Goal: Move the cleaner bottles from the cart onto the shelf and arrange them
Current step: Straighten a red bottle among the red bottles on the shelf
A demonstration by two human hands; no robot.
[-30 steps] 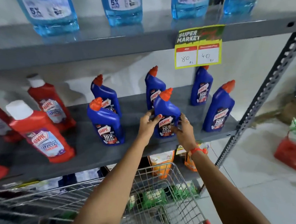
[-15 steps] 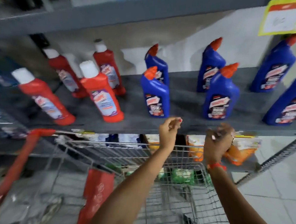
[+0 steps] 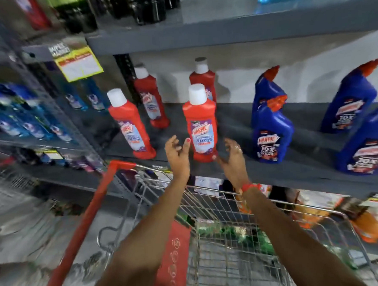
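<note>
Several red cleaner bottles with white caps stand on the grey shelf [image 3: 233, 127]. The front one [image 3: 201, 128] rises between my two hands. My left hand [image 3: 177, 152] is just left of its base, fingers spread, holding nothing. My right hand [image 3: 232, 156] is just right of it, also spread and apart from the bottle. Another red bottle [image 3: 130, 126] leans at the front left, and two more [image 3: 151, 101] stand behind. Blue cleaner bottles with orange caps [image 3: 271, 133] fill the shelf's right half. The wire cart [image 3: 233, 239] with a red handle sits below my arms.
An upper grey shelf [image 3: 221, 32] carries dark bottles and blue liquid packs. A yellow price tag [image 3: 79, 64] hangs at left. A neighbouring rack at left holds small blue bottles [image 3: 34, 128]. Orange packets [image 3: 370, 222] lie on the lower shelf behind the cart.
My hands let go of a blue bottle, dropped back, then moved left along the shelf. They now flank the front red bottle with fingers spread. The view swung left.
</note>
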